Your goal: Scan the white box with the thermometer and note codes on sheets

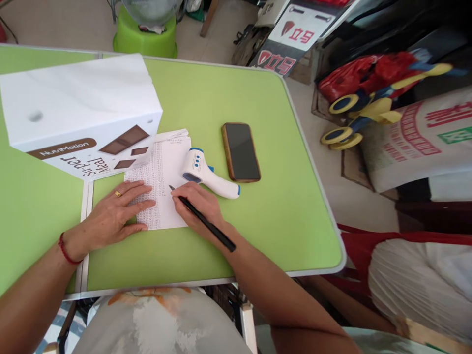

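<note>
Head cam: R hand grips blk pen, tip at paper btwn both hands; L hand lies flat, ungripped, fingers on sheet's left half.

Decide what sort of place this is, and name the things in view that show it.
Probably a lived-in room at home, though a small shop is possible: near the green table are a green plastic stool, a large printed sack and a yellow-and-blue wheeled item.

Beside the white box, which hides part of the paper, the handwriting is too small to read.
</note>
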`<state>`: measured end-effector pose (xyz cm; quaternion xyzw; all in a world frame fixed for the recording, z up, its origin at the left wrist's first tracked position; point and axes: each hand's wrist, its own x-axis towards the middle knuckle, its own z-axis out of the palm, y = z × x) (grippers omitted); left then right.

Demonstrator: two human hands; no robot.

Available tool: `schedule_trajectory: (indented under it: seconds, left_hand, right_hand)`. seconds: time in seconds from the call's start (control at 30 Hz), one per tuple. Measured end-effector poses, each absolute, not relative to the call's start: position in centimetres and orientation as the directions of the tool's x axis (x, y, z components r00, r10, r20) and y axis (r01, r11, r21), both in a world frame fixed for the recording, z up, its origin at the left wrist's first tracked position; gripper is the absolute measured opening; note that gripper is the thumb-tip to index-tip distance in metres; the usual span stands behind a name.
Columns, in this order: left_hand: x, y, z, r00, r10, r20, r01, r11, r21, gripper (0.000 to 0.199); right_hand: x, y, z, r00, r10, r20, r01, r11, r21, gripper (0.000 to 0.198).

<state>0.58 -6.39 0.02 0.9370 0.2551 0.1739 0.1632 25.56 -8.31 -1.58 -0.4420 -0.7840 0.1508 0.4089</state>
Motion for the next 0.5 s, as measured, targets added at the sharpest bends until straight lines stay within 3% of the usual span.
schedule_trajectory:
  seconds: [0.1, 0.17, 0.37, 0.43, 0.5]
  left_hand:
    - [0.5, -6.4, 0.0, 0.807, 0.538, 0.243, 0.419, -0.813, 0.405, 0.041]
    - [0.5, -6.2, 0.0, 0.805, 0.536, 0.255, 0.409, -0.812, 0.416, 0.040]
    - [0.2, -6.1, 0.7, 0.739, 0.557, 0.379, 0.376, -0.808, 0.454, 0.016]
    - [-0.3, -6.1, 1.3, 0.649, 0.612, 0.452, 0.392, -0.778, 0.491, 0.007]
    - [-0.9, -6.0, 1.8, 0.510, 0.706, 0.491, 0.417, -0.702, 0.577, 0.014]
  right_hand:
    - [27.1, -7.9, -1.6, -0.507, 0.704, 0.497, 0.611, 0.700, -0.369, 0.023]
    - [27.8, -7.8, -1.5, -0.583, 0.682, 0.441, 0.629, 0.723, -0.288, 0.028]
    - [28.0, -7.7, -1.7, -0.631, 0.669, 0.392, 0.648, 0.733, -0.207, 0.037]
    - [27.9, -7.7, -1.9, -0.628, 0.664, 0.406, 0.650, 0.735, -0.195, 0.038]
    - [27.8, -7.7, -2.1, -0.617, 0.667, 0.418, 0.655, 0.730, -0.197, 0.039]
